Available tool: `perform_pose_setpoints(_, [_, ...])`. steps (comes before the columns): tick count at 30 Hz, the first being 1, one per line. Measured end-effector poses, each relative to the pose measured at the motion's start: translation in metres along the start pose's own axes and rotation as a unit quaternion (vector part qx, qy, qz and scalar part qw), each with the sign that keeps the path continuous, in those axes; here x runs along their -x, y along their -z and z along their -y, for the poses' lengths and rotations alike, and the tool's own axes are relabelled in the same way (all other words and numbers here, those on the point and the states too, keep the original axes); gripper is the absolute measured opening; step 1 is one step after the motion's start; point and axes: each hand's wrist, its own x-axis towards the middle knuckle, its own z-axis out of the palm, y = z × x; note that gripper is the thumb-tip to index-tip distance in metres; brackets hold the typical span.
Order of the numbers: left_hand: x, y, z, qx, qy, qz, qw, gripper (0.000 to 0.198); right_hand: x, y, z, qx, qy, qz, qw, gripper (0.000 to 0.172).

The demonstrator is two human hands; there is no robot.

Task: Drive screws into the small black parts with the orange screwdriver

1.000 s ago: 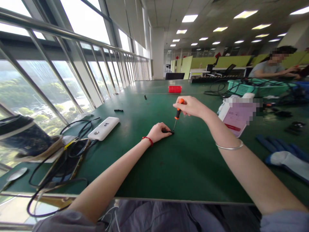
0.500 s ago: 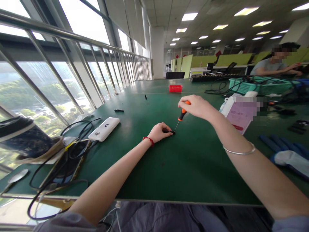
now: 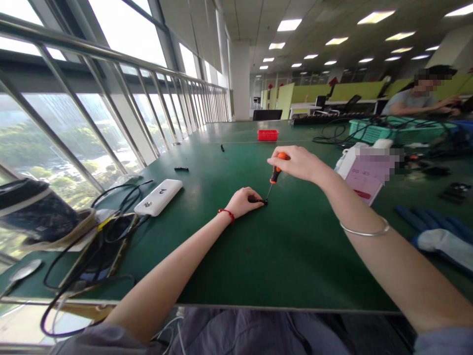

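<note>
My right hand [image 3: 295, 161] is closed around the orange and black handle of a screwdriver [image 3: 275, 173]. The shaft slants down and its tip meets the end of a small black part [image 3: 263, 201]. That part lies on the green table [image 3: 236, 266], pinched by the fingers of my left hand [image 3: 244, 201]. Much of the black part is hidden beneath the left fingers, so its exact kind cannot be made out.
A white power bank [image 3: 158, 197], black cables [image 3: 123, 197] and a phone [image 3: 101, 256] lie left. Beyond are a black strip [image 3: 181, 169] and a red box [image 3: 267, 135]. Right are a propped pink-screened device [image 3: 364, 175], blue-and-white gloves [image 3: 443, 241], a green basket [image 3: 399, 132] and a seated person [image 3: 416, 98].
My right hand and the screwdriver handle have shifted slightly left, so the tool stands a little more upright. My left hand stays on the black part.
</note>
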Motion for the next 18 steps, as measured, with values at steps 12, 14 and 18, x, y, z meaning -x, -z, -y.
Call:
perform_pose_setpoints(12, [0.0002, 0.0003, 0.0002, 0.003, 0.001, 0.0, 1.0, 0.014, 0.0005, -0.0001, -0.0021, 0.018, -0.008, 0.006, 1.0, 0.034])
perform_pose_setpoints(14, [0.0003, 0.0003, 0.0003, 0.004, -0.001, 0.0, 1.0, 0.014, 0.0003, 0.0011, -0.0024, 0.027, 0.001, 0.007, 1.0, 0.03])
perform_pose_setpoints(18, [0.0, 0.0003, 0.0005, 0.002, 0.003, 0.003, 1.0, 0.015, -0.0012, 0.0035, -0.0048, 0.023, 0.023, 0.026, 0.999, 0.025])
